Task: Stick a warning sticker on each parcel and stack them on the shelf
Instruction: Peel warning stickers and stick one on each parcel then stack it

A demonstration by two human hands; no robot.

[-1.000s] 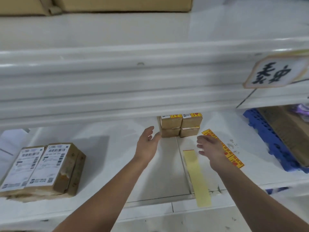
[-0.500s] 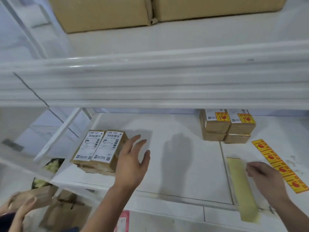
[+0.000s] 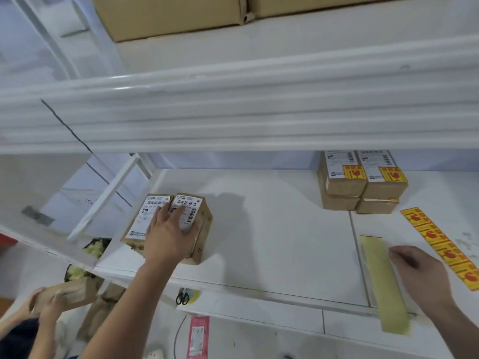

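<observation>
While the left hand [image 3: 171,234] lies spread on the parcel [image 3: 194,206], whose long axis points away, the right hand [image 3: 420,270] hangs loosely curled and empty beside the stickers [image 3: 438,240].

Far ends of stickered parcel stack [image 3: 361,189] hidden behind shelf beam [image 3: 233,120], sticker strip [image 3: 438,239] right of the stack cut off at frame edge, parcel labels [image 3: 143,221] left of the stack partly under left hand [image 3: 168,237]
</observation>
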